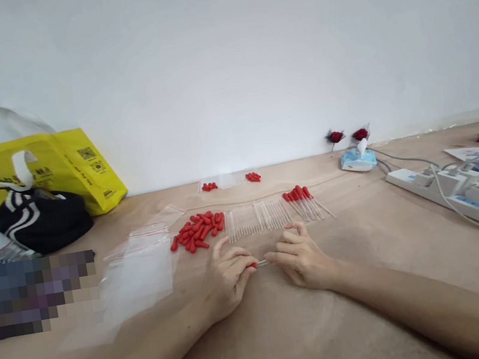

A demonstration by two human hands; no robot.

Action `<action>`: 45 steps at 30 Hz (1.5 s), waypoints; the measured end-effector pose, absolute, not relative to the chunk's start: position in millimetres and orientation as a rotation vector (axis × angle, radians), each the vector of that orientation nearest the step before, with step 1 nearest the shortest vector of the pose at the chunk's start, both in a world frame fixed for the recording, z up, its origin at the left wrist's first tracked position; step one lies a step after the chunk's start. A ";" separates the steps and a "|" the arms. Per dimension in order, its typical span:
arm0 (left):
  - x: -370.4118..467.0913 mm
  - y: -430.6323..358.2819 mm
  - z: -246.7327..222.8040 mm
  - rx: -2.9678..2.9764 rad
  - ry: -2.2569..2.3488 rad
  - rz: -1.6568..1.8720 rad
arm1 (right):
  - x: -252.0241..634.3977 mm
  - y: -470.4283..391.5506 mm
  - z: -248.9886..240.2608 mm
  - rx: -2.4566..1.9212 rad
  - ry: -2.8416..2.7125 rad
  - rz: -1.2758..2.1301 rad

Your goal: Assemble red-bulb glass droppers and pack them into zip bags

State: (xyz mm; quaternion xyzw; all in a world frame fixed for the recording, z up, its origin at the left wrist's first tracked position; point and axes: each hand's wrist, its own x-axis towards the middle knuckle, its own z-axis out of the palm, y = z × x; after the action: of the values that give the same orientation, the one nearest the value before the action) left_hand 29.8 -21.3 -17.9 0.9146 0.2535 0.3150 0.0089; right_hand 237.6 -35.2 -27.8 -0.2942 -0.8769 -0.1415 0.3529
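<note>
Left hand (231, 275) is pinching a red bulb (252, 265), right hand (300, 258) is gripping a clear tube (262, 262) – both meeting low over the table (274, 344), nearer than the tube row (255, 219). Best bet: holding close to the joint, pushing straight (thin tube, probably brittle). Long axis is running left-right – bulb end pointing left, seating depth hidden by fingers

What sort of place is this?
Probably a makeshift home or small-office workspace, rather than a lab: a yellow carrier bag with white handles and a light-blue soft tissue pack share the brown tabletop with a row of thin clear tubes.
</note>
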 end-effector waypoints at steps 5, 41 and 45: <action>31.5 -22.3 -17.8 2.854 0.781 1.040 | 230.3 -36.8 -28.7 -0.757 -2.205 -0.331; 18.8 -11.5 -12.3 2.782 1.346 0.675 | 320.5 30.2 -23.2 -2.116 -1.474 -0.130; 18.6 -11.3 -12.9 2.786 1.323 0.683 | 316.2 33.0 -24.6 -2.174 -1.498 -0.076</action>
State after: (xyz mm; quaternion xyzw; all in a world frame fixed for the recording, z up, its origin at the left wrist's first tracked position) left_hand 18.6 -11.3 -12.9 0.8819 0.4189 0.2161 -0.0088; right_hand 316.2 33.0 -24.6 -0.7975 -0.5495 -0.0279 0.2475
